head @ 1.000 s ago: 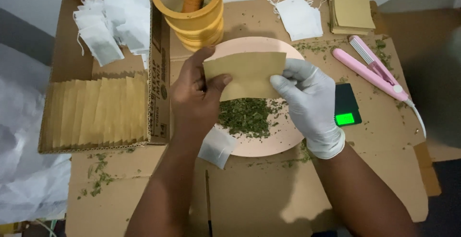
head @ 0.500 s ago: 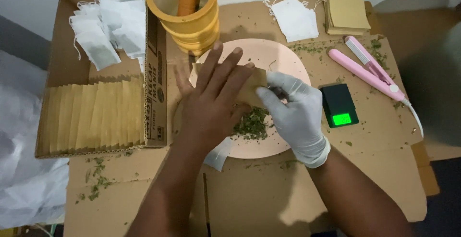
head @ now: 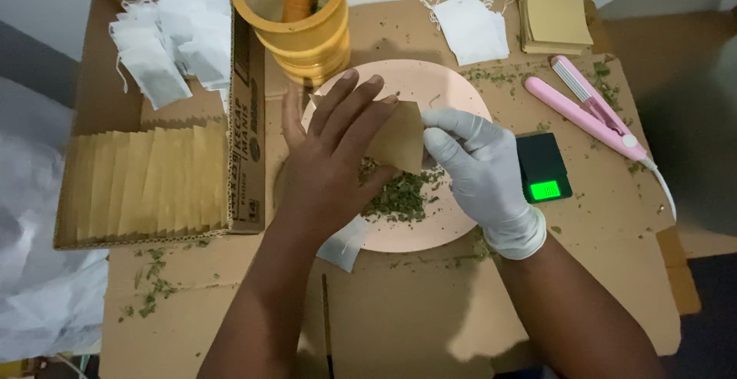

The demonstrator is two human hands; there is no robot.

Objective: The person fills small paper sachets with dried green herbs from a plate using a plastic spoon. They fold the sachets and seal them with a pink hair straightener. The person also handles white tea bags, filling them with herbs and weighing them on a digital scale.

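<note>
My bare left hand [head: 334,152] lies flat, fingers spread, on a small brown paper envelope [head: 399,137] over the pink plate [head: 453,229]. My right hand [head: 476,168], in a white glove, pinches the envelope's right edge. A heap of dried green herb [head: 399,198] sits on the plate just below the envelope. A white tea-bag-like sachet [head: 342,244] pokes out from under my left wrist at the plate's near rim.
A yellow mortar with an orange pestle [head: 295,14] stands behind the plate. An open cardboard box [head: 165,172] at left holds brown envelopes and white sachets. At right: a small black scale with a green display [head: 543,168], a pink sealing iron [head: 595,114], stacked envelopes [head: 554,10], and white sachets [head: 472,29].
The envelope went from held up in both hands to pressed down on the plate. My left hand flattened over it and has slid slightly left, uncovering more of the envelope.
</note>
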